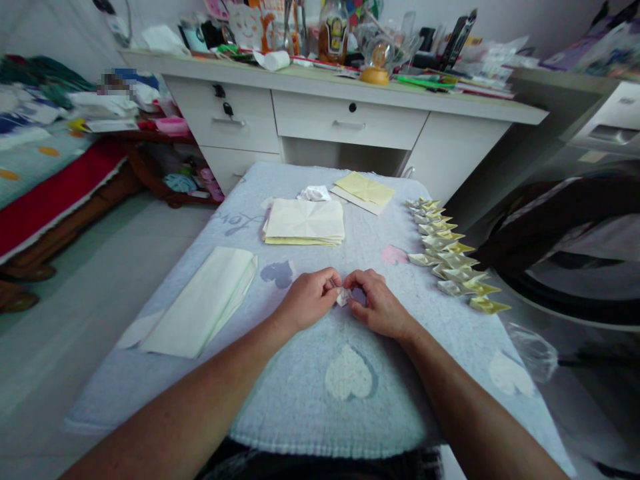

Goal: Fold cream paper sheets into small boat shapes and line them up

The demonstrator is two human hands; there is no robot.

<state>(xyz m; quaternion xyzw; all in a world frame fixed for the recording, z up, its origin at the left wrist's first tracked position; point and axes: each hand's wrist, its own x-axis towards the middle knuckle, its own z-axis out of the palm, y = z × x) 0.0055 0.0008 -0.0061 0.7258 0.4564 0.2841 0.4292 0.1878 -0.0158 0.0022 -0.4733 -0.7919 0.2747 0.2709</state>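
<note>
Near the middle of the cloth-covered table, a small white folded paper piece [343, 297] sits between my two hands. My left hand [313, 295] pinches its left side with thumb and forefinger. On its other side, my right hand [375, 301] has thumb and forefinger closed in around the paper's right edge. Beyond the hands lies a stack of creased white and yellow paper squares [305, 219]. Several small folded paper boats [450, 257], white and yellow, stand in a row to the right.
The table [295, 413] wears a pale blue cloth. A long folded paper [203, 300] lies at the left, a crumpled white paper [314, 193] and yellow sheets [367, 189] at the far side. Behind stands a cluttered white desk [350, 123]; a washing machine [610, 133] is at right.
</note>
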